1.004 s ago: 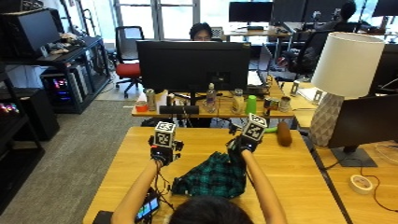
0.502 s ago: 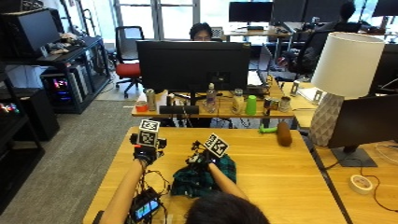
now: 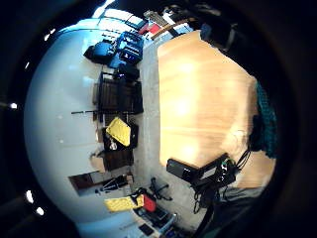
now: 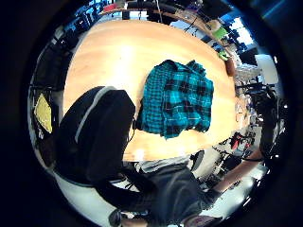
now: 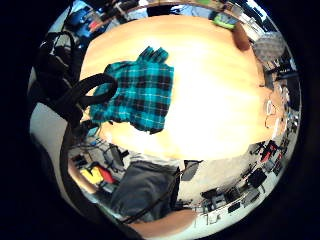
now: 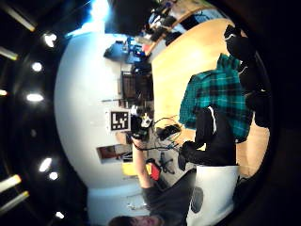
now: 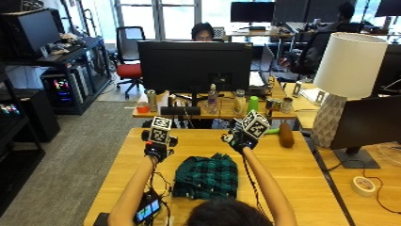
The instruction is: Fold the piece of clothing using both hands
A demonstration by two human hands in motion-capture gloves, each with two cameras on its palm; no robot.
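Note:
The teal and black plaid garment [image 7: 206, 176] lies folded into a compact rectangle on the wooden table [image 7: 294, 174], in front of the person. My left hand [image 7: 155, 150] hovers beyond its far left corner and holds nothing. My right hand [image 7: 238, 140] hovers beyond its far right corner, also holding nothing. Neither hand touches the cloth. The palm views look down on the garment [image 4: 180, 99] [image 5: 140, 92] [image 6: 216, 94] lying flat, with loosely curled fingers [image 6: 256, 99] at the picture's edge. Only the garment's edge [image 3: 265, 119] shows in the left little finger side view.
A phone with cables [image 7: 148, 210] lies at the table's near left. A brown object [image 7: 285, 135] lies at the far right edge. Behind stand a monitor [image 7: 193, 59], bottles and a green bottle [image 7: 253, 104]. A lamp [image 7: 348, 84] and a tape roll [image 7: 362, 185] are on the right desk.
Half a second ago the right hand was down on the garment and the left hand further left. Both hands have since lifted off to beyond its far edge. The garment stays folded.

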